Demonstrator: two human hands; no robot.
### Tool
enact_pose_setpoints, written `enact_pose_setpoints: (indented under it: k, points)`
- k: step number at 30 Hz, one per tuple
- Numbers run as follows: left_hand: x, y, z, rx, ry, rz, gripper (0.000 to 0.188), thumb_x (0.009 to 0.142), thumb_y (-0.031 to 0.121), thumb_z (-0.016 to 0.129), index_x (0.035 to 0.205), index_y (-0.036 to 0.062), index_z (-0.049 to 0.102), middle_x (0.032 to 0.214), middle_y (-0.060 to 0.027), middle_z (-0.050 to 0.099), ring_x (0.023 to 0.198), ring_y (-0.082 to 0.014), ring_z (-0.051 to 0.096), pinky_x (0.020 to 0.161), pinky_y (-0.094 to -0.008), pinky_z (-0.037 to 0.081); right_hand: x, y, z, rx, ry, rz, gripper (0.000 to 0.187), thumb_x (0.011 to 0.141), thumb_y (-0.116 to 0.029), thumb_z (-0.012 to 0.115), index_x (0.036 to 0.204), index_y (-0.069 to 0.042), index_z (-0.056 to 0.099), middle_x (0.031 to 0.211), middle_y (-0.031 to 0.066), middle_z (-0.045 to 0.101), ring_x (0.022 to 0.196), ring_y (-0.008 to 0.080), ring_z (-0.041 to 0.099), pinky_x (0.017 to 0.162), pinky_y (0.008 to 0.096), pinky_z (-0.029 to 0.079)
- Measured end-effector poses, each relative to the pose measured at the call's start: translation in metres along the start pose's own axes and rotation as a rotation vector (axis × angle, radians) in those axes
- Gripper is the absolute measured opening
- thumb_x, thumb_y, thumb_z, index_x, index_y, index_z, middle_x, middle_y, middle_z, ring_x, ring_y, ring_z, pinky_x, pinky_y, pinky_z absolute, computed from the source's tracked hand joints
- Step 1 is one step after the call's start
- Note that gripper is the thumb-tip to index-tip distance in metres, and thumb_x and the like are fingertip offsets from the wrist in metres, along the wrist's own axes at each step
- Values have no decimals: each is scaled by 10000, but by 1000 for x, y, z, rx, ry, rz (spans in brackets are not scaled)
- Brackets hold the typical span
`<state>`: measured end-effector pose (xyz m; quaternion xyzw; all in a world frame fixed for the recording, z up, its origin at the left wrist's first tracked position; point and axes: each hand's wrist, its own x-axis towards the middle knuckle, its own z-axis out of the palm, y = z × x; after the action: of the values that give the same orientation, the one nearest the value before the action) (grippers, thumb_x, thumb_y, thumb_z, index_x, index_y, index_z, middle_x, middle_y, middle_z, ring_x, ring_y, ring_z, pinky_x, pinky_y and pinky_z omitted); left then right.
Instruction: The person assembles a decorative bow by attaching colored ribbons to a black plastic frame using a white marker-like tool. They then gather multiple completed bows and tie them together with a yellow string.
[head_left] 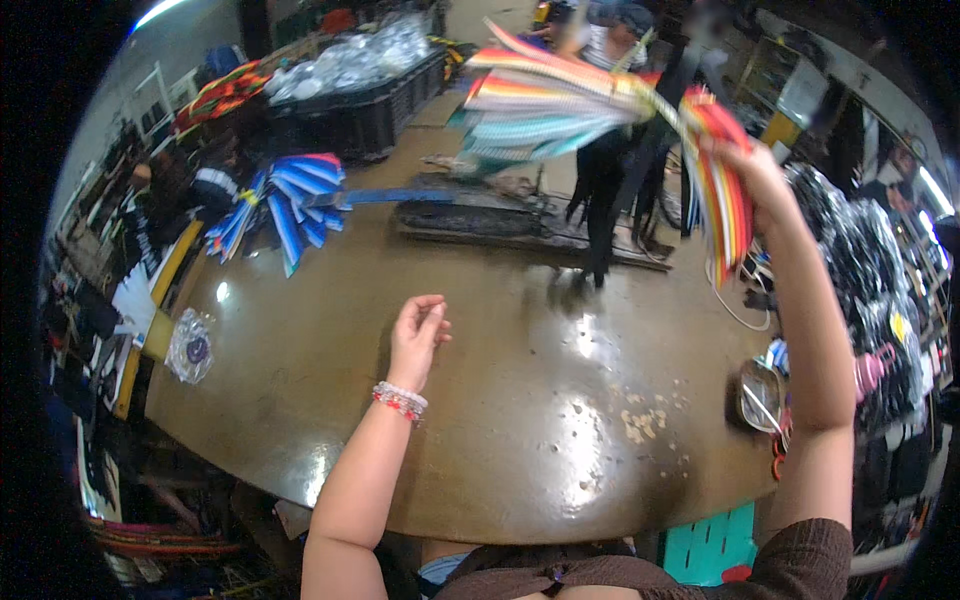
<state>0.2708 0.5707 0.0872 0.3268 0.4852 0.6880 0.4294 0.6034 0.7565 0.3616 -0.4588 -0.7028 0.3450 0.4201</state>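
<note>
Held up at the far right, my right hand is closed on a bundle of multicoloured strips, in red, orange, yellow, white and teal. The bundle is tied at its middle with a pale yellowish band. One end fans out to the left and the other hangs below my hand; the strips are blurred. Over the middle of the table my left hand holds nothing, its fingers loosely curled and slightly apart. At the table's far left lies a blue and white bundle, also bound with a yellow tie.
On the shiny brown table are a plastic-wrapped roll, pale scraps, and a small bowl with a stick-like tool. Beyond stand a person in dark clothing and a black crate of clear plastic. Black plastic bags crowd the right.
</note>
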Motion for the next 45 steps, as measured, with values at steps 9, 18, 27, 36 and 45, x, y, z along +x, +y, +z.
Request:
enact_pose_setpoints:
  k: [9,18,27,36,45]
  points:
    - [3,2,2,101,-96,-30,170,937,137,558,1075,38,549,995,-27,577,801,-81,568,700,-240,511,249,59,28,-637,284,-180,995,581,-571,814,1245,85,468,1085,225,633,976,274,643,850,364,508]
    - [6,-2,2,121,-94,-17,176,935,176,570,1053,46,571,979,-32,584,806,-97,578,714,-243,513,-29,153,26,-577,132,-556,302,729,-52,695,1018,-42,608,1048,154,605,1038,310,567,909,387,453]
    - [8,-17,-8,202,-42,139,201,938,167,567,1090,36,574,967,-25,574,802,-88,555,678,-213,481,-413,171,-148,-437,1108,-189,230,901,-84,564,1119,-10,559,1043,90,604,926,177,583,769,308,482]
    - [24,-35,-25,498,-153,251,159,944,125,539,1069,32,573,925,-5,574,771,-72,532,689,-211,464,-525,356,-134,310,1198,712,584,923,-453,497,1349,-63,406,1256,148,522,1108,274,531,831,444,453]
    - [8,-29,-18,538,-182,291,128,941,102,536,1025,14,573,860,3,563,736,-57,510,675,-203,439,-466,421,-86,1176,1193,744,661,919,-598,393,1376,-123,341,1126,169,555,998,347,569,813,552,457]
